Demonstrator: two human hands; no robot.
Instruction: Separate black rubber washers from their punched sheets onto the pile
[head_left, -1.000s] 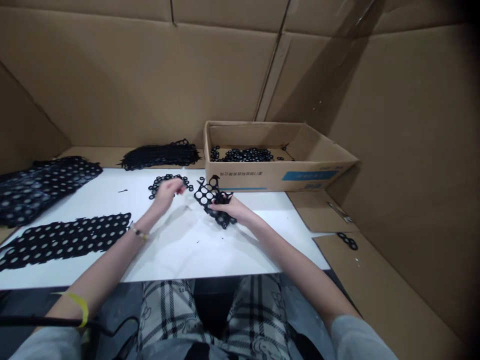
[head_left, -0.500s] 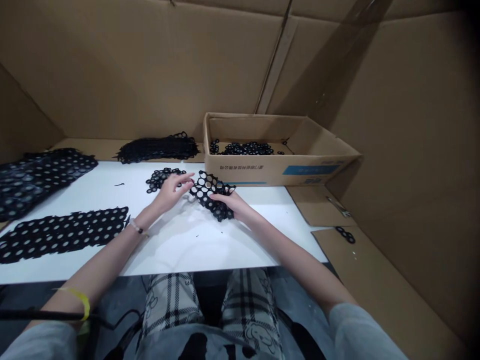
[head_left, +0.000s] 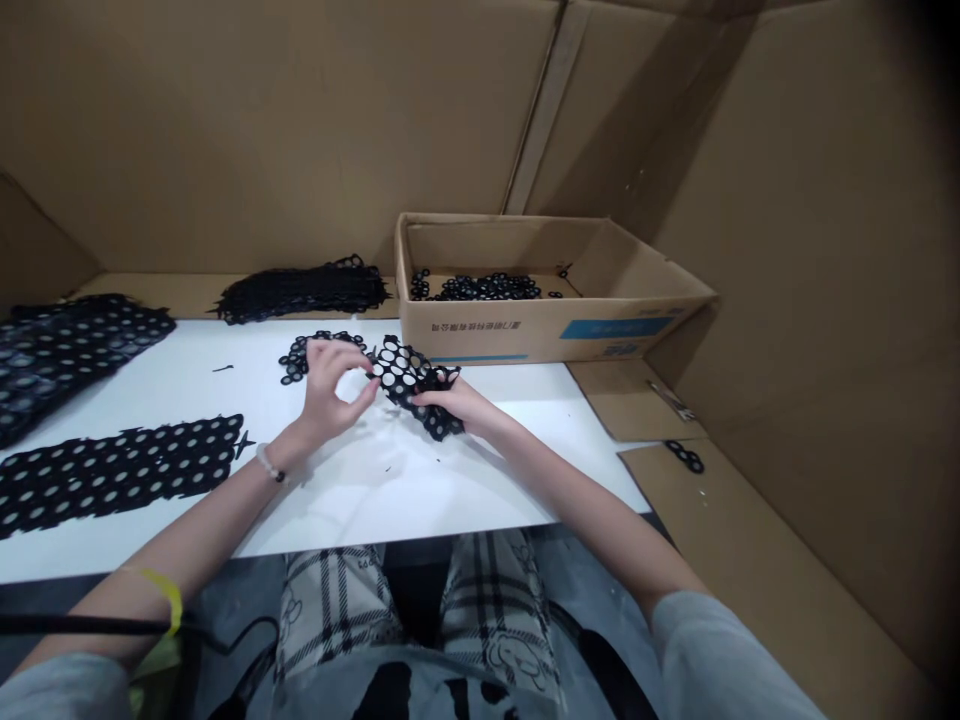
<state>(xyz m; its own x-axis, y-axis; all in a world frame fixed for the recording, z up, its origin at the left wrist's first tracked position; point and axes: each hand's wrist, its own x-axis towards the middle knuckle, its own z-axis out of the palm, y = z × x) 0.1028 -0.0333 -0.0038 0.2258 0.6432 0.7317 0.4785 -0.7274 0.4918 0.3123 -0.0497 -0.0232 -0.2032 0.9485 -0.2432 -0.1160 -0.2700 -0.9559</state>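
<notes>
My right hand (head_left: 459,402) grips a black perforated sheet (head_left: 401,372) full of round holes, its lower part bunched under the thumb. At the sheet's left edge, the thumb and index finger of my left hand (head_left: 330,388) close in a pinch. Any small piece between those fingertips is too small to make out. Just behind my left hand lies a pile of small black rings (head_left: 296,362), partly hidden by it. Another perforated sheet (head_left: 124,470) lies flat on the white tabletop (head_left: 315,510) near my left forearm.
An open cardboard box (head_left: 480,325) with black rings inside stands at the back. A stack of black sheets (head_left: 300,292) lies left of it, and more sheets (head_left: 67,350) lie far left. A small joined black piece (head_left: 685,457) rests on cardboard at right. Cardboard walls surround the table.
My left hand's fingers, spread apart beside the sheet before, have closed into a pinch at its left edge. My right hand keeps its hold. The view has shifted slightly.
</notes>
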